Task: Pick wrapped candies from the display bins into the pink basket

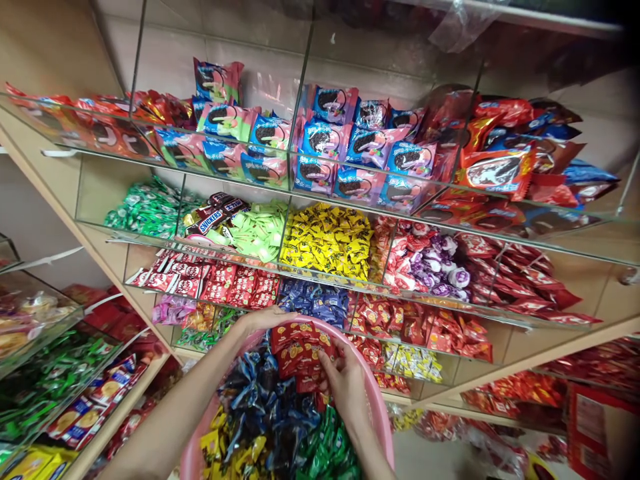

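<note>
A pink plastic basket [383,407] full of wrapped sweets is in front of me, below the shelves. My left hand [263,319] lies over its far rim, fingers bent around the edge. Inside the basket, my right hand [344,379] has its fingers curled against a bunch of red candy packets [303,348] near the far wall. Dark blue wrapped candies [273,407] fill the middle. Yellow wrapped candies [235,443] are at the near left, and green wrapped candies [330,443] lie under my right wrist.
Glass-fronted shelves hold blue and pink cookie packs [323,137], yellow candies [327,243], green candies [145,210], Snickers bars [215,217] and dark blue candies [314,301] just beyond the basket. More sweets fill a glass-sided bin [40,380] at the left. A red box [595,430] stands at lower right.
</note>
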The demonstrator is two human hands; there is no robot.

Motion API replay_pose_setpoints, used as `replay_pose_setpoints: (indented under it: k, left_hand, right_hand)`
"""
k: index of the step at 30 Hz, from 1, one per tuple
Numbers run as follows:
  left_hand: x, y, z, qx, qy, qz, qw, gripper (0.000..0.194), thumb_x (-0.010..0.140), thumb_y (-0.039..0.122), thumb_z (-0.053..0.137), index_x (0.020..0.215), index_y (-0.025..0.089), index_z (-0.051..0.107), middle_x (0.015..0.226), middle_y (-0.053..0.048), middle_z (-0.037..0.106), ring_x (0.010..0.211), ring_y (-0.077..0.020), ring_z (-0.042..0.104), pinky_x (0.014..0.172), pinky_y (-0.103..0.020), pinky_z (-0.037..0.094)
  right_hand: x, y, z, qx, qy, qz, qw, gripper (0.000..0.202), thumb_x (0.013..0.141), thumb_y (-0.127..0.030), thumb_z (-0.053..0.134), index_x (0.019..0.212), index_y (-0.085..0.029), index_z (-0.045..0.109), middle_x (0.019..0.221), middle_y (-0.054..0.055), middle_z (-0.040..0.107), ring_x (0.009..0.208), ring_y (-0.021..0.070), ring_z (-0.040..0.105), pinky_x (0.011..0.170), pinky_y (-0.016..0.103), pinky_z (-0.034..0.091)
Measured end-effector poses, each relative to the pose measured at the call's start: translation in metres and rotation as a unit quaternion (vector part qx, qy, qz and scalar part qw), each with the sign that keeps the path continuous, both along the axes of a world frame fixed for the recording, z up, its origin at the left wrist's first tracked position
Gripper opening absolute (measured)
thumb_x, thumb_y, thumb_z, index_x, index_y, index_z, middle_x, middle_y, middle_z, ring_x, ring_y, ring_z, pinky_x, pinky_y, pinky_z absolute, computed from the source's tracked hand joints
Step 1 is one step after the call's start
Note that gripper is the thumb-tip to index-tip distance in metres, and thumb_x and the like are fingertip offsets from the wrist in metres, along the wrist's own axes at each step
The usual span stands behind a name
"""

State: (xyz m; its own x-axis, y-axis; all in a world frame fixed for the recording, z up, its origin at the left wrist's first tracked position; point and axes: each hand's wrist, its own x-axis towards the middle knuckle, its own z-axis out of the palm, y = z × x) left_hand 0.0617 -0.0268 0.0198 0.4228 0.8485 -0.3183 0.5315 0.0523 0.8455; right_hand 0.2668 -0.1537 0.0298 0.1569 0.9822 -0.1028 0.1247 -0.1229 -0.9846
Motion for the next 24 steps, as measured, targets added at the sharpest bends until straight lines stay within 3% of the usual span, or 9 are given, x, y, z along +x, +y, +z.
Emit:
replay_pose_setpoints:
  k: [5, 7, 10, 14, 19, 24]
  left_hand:
    - [-0.001, 0.000, 0.000, 0.011, 0.000, -0.009, 1.000, 0.061, 0.063, 0.073, 0.044, 0.063, 0.015, 0.062, 0.057, 0.000, 0.051, 0.061, -0.0134, 0.041, 0.058, -0.024, 0.028]
    - [-0.001, 0.000, -0.001, 0.010, 0.008, -0.015, 1.000, 0.062, 0.064, 0.074, 0.043, 0.066, 0.015, 0.063, 0.058, 0.001, 0.051, 0.061, -0.0129, 0.041, 0.058, -0.024, 0.028]
    - [0.000, 0.000, 0.000, 0.015, 0.024, -0.018, 0.999, 0.063, 0.064, 0.075, 0.041, 0.064, 0.015, 0.061, 0.056, 0.002, 0.047, 0.058, -0.0117, 0.037, 0.056, -0.024, 0.026]
    - [0.001, 0.000, 0.001, 0.022, 0.022, -0.024, 0.999, 0.061, 0.066, 0.074, 0.039, 0.055, 0.016, 0.053, 0.052, 0.004, 0.039, 0.054, -0.0099, 0.031, 0.054, -0.025, 0.023]
    - [0.000, 0.002, -0.002, 0.014, 0.020, -0.023, 0.999, 0.058, 0.066, 0.072, 0.042, 0.051, 0.016, 0.046, 0.050, 0.005, 0.030, 0.052, -0.0089, 0.025, 0.052, -0.025, 0.019]
    - [-0.001, 0.001, -0.004, -0.003, -0.011, -0.016, 1.000, 0.057, 0.067, 0.070, 0.044, 0.059, 0.015, 0.056, 0.052, 0.004, 0.039, 0.053, -0.0099, 0.030, 0.053, -0.024, 0.022]
  right_hand:
    - [0.011, -0.005, 0.005, 0.101, -0.203, -0.032, 0.974, 0.037, 0.076, -0.048, 0.054, 0.103, -0.023, 0.058, 0.055, -0.002, 0.055, 0.048, 0.0171, 0.051, 0.047, 0.026, 0.036]
    - [0.011, -0.007, 0.009, 0.167, -0.262, 0.010, 0.950, 0.033, 0.078, -0.042, 0.054, 0.105, -0.024, 0.058, 0.077, 0.004, 0.061, 0.068, 0.0198, 0.056, 0.061, 0.029, 0.041]
    - [0.004, -0.006, 0.014, 0.241, -0.335, 0.109, 0.904, 0.031, 0.081, -0.033, 0.052, 0.112, -0.027, 0.055, 0.100, 0.006, 0.057, 0.090, 0.0222, 0.051, 0.075, 0.033, 0.040]
    - [-0.009, -0.001, 0.015, 0.247, -0.410, 0.148, 0.865, 0.023, 0.083, -0.027, 0.050, 0.104, -0.028, 0.059, 0.099, 0.005, 0.056, 0.089, 0.0217, 0.049, 0.073, 0.034, 0.038]
    - [-0.017, 0.001, 0.010, 0.257, -0.429, 0.131, 0.856, 0.019, 0.085, -0.026, 0.048, 0.099, -0.027, 0.060, 0.095, 0.004, 0.056, 0.087, 0.0203, 0.048, 0.072, 0.033, 0.036]
    - [-0.016, 0.001, 0.005, 0.261, -0.445, 0.131, 0.846, 0.021, 0.084, -0.025, 0.050, 0.103, -0.025, 0.058, 0.095, 0.004, 0.056, 0.088, 0.0193, 0.047, 0.073, 0.032, 0.036]
